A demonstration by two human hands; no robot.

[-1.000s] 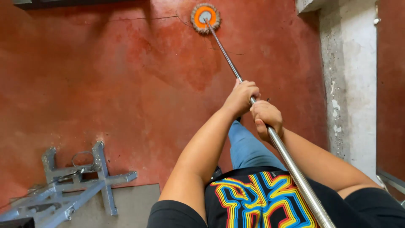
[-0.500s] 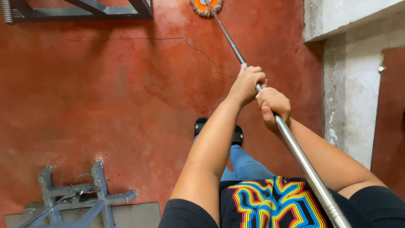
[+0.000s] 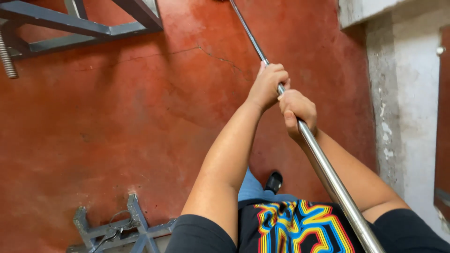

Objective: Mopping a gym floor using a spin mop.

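Note:
A long shiny metal mop pole [image 3: 323, 168] runs from the lower right up to the top edge of the view, over a red floor [image 3: 117, 122]. Its head is out of view past the top edge. My left hand [image 3: 268, 84] is wrapped around the pole higher up. Just below it, my right hand [image 3: 296, 111] grips the same pole. Both fists touch each other. My black shoe [image 3: 273, 181] and blue trouser leg [image 3: 251, 188] show below my arms.
A grey metal frame [image 3: 79, 26] with a threaded rod [image 3: 6, 57] stands at the top left. Another grey metal stand [image 3: 122, 229] sits at the bottom left. A rough grey concrete wall [image 3: 408, 107] rises along the right.
The mop head has gone out of view past the top edge as the pole pushed forward. The view has shifted, and my foot has moved back beneath me.

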